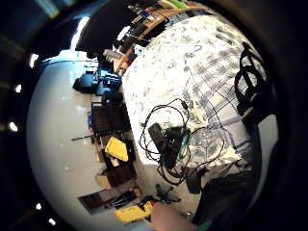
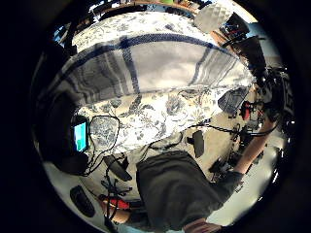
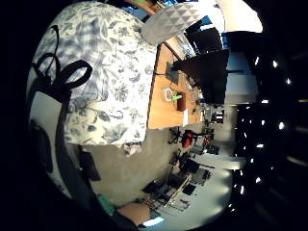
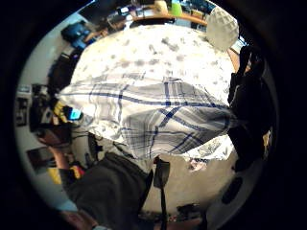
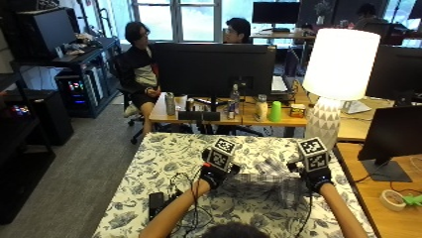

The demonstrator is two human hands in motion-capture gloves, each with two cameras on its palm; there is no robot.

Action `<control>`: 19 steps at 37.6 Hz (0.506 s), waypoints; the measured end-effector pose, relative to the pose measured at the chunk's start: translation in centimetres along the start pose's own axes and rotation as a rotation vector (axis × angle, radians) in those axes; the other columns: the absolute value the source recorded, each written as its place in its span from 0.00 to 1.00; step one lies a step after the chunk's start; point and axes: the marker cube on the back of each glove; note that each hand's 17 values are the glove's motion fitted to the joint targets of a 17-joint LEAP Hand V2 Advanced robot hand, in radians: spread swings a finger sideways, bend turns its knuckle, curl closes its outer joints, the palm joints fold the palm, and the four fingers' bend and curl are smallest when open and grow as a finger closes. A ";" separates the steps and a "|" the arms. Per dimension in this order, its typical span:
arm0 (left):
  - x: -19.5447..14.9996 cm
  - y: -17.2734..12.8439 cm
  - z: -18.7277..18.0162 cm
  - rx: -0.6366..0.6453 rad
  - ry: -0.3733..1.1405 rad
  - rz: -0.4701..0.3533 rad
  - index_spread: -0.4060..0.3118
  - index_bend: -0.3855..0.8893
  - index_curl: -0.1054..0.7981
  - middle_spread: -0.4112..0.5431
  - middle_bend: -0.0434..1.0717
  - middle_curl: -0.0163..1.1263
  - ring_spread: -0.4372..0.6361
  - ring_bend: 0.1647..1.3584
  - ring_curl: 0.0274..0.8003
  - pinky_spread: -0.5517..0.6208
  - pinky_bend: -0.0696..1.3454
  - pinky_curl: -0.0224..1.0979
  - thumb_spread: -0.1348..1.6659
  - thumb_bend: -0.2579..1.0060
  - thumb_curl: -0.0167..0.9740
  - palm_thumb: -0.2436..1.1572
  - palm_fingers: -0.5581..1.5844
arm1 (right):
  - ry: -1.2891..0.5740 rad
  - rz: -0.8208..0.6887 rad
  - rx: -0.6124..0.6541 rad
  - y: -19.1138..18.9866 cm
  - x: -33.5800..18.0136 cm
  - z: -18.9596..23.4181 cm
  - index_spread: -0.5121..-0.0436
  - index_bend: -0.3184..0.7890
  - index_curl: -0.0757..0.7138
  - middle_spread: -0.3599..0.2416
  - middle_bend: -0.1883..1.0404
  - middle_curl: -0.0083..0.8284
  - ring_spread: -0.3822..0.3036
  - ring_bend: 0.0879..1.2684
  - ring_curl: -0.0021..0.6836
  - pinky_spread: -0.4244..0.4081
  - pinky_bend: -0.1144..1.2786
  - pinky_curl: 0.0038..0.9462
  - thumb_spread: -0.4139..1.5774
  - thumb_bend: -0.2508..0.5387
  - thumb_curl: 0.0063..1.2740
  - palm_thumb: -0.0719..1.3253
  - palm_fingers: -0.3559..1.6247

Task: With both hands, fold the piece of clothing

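So the person is holding a plaid shirt (image 5: 267, 181) up between both hands, just above the worktop (image 5: 158, 163), which is wearing a floral cloth. The left hand (image 5: 214, 173) is gripping one end of the garment and the right hand (image 5: 315, 177) is gripping the other, so the fabric is stretching across from one glove to the other in a band. From the left thumb side palm view the shirt (image 2: 150, 65) is running right across close to that palm, white with dark blue stripes, with the floral worktop (image 2: 146, 116) showing just beyond it. The right thumb side palm view is showing the same shirt (image 4: 158, 117) spread wide, hanging a bit over the near edge of the worktop (image 4: 158, 52).

Near the left hand, on the person's side of it, a small dark device (image 5: 155, 200) with a tangle of black cables (image 5: 181, 191) is sitting on the worktop. Beyond the right hand a big white lamp (image 5: 335, 74) is standing at the far corner. Behind that there's a wooden desk (image 5: 198, 115) with a large monitor (image 5: 214, 69) and a green cup (image 5: 275, 111)
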 end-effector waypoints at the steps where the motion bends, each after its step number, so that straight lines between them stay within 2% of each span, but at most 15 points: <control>1: -0.1 0.1 -0.3 0.001 0.002 0.000 0.18 0.43 0.62 0.07 0.34 0.48 0.09 0.16 0.48 0.11 0.41 0.38 0.84 0.20 0.22 0.68 0.83 | -0.011 -0.001 -0.001 0.1 0.1 -0.3 0.56 0.45 0.72 0.24 0.51 0.66 0.20 0.51 0.69 0.12 0.51 0.44 0.73 0.30 0.22 0.85 0.85; 8: -1.1 -0.9 -1.9 0.010 0.011 -0.019 0.18 0.42 0.62 0.07 0.34 0.48 0.09 0.16 0.49 0.10 0.40 0.38 0.85 0.20 0.22 0.68 0.83 | -0.054 -0.004 -0.007 0.2 0.7 -2.5 0.56 0.45 0.72 0.24 0.51 0.66 0.20 0.51 0.69 0.12 0.52 0.44 0.73 0.30 0.22 0.85 0.85; 14: -2.0 -4.2 -2.9 -0.008 0.040 -0.095 0.18 0.42 0.61 0.07 0.35 0.48 0.09 0.16 0.49 0.10 0.40 0.38 0.85 0.20 0.21 0.68 0.83 | -0.044 0.047 -0.002 -3.5 1.1 -2.7 0.55 0.45 0.72 0.24 0.51 0.66 0.20 0.51 0.69 0.11 0.52 0.44 0.73 0.30 0.22 0.85 0.85; 19: -2.2 -8.3 -1.9 -0.069 0.030 -0.159 0.19 0.43 0.61 0.07 0.35 0.48 0.09 0.16 0.49 0.10 0.40 0.38 0.85 0.20 0.21 0.68 0.82 | -0.048 0.099 -0.053 -7.6 0.9 -1.7 0.55 0.45 0.72 0.24 0.51 0.66 0.20 0.51 0.69 0.11 0.52 0.44 0.74 0.30 0.22 0.86 0.84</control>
